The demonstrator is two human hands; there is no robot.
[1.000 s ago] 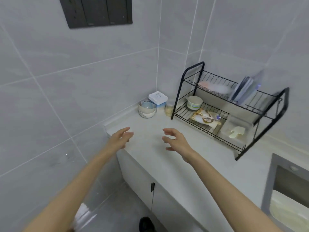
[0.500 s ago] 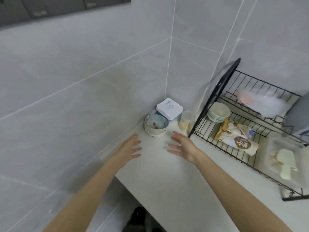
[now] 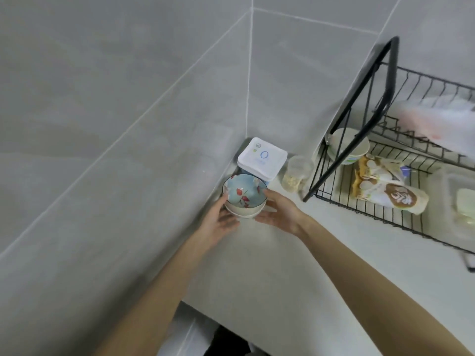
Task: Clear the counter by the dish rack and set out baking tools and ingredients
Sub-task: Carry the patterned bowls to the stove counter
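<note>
A blue floral bowl (image 3: 244, 192) sits nested in a white bowl in the counter's back corner. My left hand (image 3: 221, 223) cups the stack from the left, thumb at the rim and fingers under the base. From the right, my right hand (image 3: 281, 214) holds it the same way. Whether the stack is lifted off the counter (image 3: 282, 265) cannot be told. The black wire dish rack (image 3: 359, 119) stands to the right.
Behind the bowls is a white square box (image 3: 262, 158), with a small clear tub of grains (image 3: 295, 176) beside it. The rack's lower tier holds a cream bowl (image 3: 359, 150), a printed packet (image 3: 390, 194) and a clear lidded container (image 3: 460, 201). A pale bag (image 3: 437, 122) lies above.
Both hands have moved forward from hovering over the counter and now close around the bowl stack. The view has moved nearer to the corner.
</note>
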